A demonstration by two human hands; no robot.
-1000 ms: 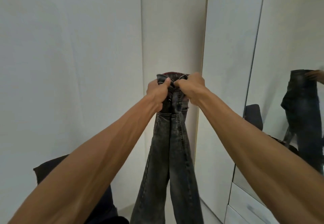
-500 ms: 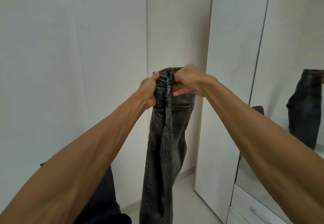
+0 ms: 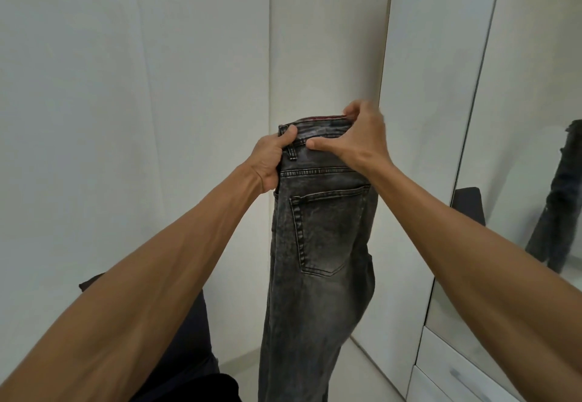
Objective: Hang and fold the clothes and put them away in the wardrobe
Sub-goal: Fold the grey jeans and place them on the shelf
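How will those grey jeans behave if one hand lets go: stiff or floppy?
Probably floppy: the jeans hang limp from the waistband, legs draping straight down. Likely weighty for cloth: thick denim, gripped by the left hand and right hand.

Legible markings: none.
No text, label, brand, number or sign can be read on the jeans [image 3: 318,244] or on the wardrobe [image 3: 425,149] right of the jeans.

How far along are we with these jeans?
Done: the jeans look doubled leg on leg, back pocket facing the camera. In hand: left hand and right hand grip the waistband, jeans hanging in the air. Left: fold them shorter and stow them in the wardrobe.
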